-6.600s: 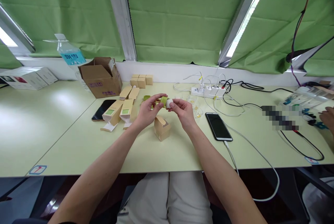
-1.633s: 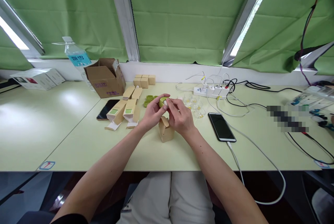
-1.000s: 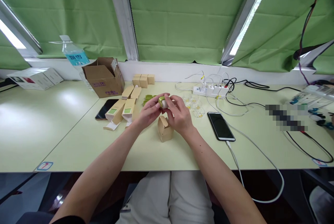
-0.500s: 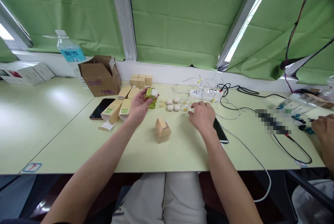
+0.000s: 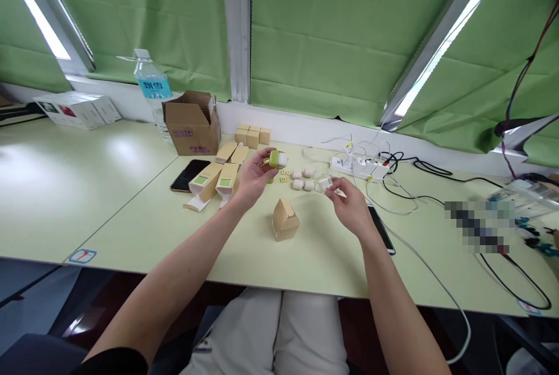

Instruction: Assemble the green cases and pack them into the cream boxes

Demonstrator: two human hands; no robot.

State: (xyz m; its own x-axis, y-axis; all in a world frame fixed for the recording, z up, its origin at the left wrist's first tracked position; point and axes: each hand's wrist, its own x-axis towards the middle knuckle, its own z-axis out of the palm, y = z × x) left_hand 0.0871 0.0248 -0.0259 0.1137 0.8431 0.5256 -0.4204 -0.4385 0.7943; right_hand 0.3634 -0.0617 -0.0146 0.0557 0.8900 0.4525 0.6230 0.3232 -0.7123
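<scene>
Picked up since the earlier frame: clear plastic piece (image 5: 324,183), which right hand (image 5: 351,207) pinched, apart and rightward from green-and-white case (image 5: 278,159), which left hand (image 5: 253,178) grasped, white end facing right.

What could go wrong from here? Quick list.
1. The white piece protrudes from the green case in the left hand; if not seated firmly, it might slip out.
2. The right hand holds the clear piece by its near end, close to the white blocks; a slip could knock them.
3. The right forearm partly hides the phone; moving low, it could bump it.
</scene>
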